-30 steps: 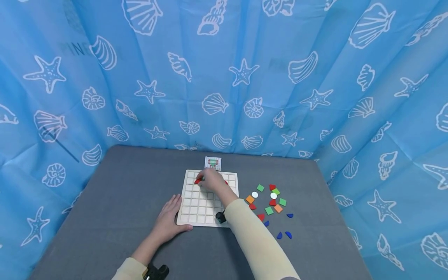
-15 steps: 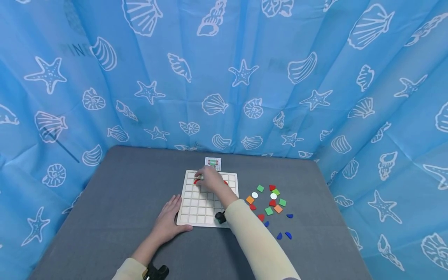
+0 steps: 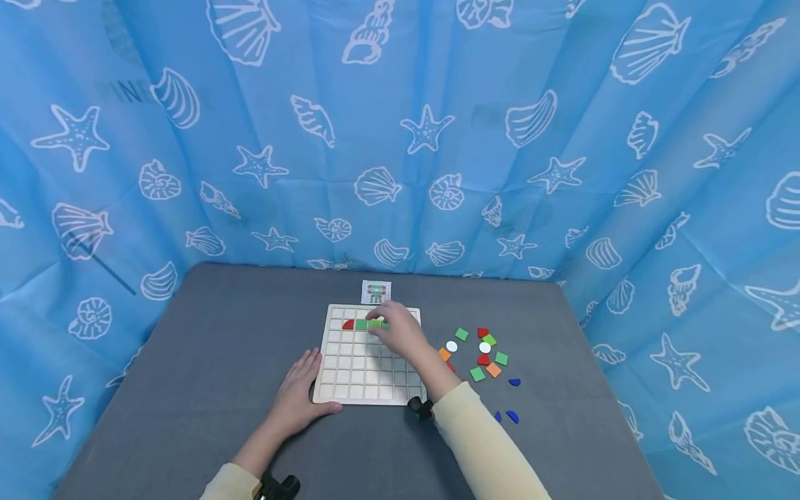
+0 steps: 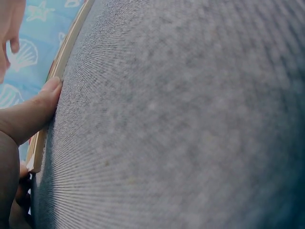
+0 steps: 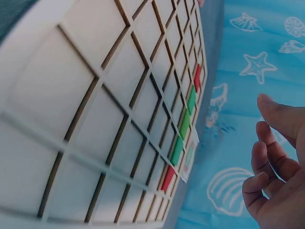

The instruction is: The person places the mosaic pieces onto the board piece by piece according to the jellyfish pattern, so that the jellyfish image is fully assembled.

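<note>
The right hand hovered over the grid board's top row with its grip loosely spread, empty. The left hand lay flat, bracing the board on the tabletop. Tiles were best seated squarely in their cells.

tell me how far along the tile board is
Early. Done: one row of the grid board holds tiles, a red piece and green ones beside it. In hand: the right hand hovers empty over that row; the left hand steadies the board's edge. Left: the loose tiles and most cells.
</note>
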Action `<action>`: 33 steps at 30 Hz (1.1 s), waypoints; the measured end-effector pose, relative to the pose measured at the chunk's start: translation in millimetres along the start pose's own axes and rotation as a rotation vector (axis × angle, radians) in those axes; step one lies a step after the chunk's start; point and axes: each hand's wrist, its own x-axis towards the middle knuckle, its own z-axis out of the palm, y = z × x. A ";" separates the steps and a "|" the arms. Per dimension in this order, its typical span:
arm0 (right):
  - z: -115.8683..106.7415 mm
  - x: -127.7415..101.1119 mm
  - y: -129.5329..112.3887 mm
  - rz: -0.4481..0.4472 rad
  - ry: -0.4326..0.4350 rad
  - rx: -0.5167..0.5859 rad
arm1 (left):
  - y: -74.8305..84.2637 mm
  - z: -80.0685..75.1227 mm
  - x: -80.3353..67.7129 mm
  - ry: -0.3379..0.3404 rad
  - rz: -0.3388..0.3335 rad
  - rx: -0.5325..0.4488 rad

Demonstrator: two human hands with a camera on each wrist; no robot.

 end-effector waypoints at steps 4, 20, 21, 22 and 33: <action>-6.4 -11.4 4.7 0.020 0.032 0.022 | 0.5 -0.7 -0.3 0.007 0.000 0.004; -27.5 -56.3 54.6 0.154 0.180 0.029 | -0.1 -1.0 -0.1 0.043 0.014 -0.007; -28.1 -58.7 57.3 0.157 0.188 0.033 | -0.5 -0.8 -0.1 0.043 0.014 -0.006; -28.6 -60.8 59.9 0.160 0.196 0.036 | -1.0 -0.5 -0.3 0.048 0.017 -0.003; -30.6 -80.5 88.8 0.356 0.130 -0.022 | 1.5 -1.6 -0.9 0.018 0.008 -0.002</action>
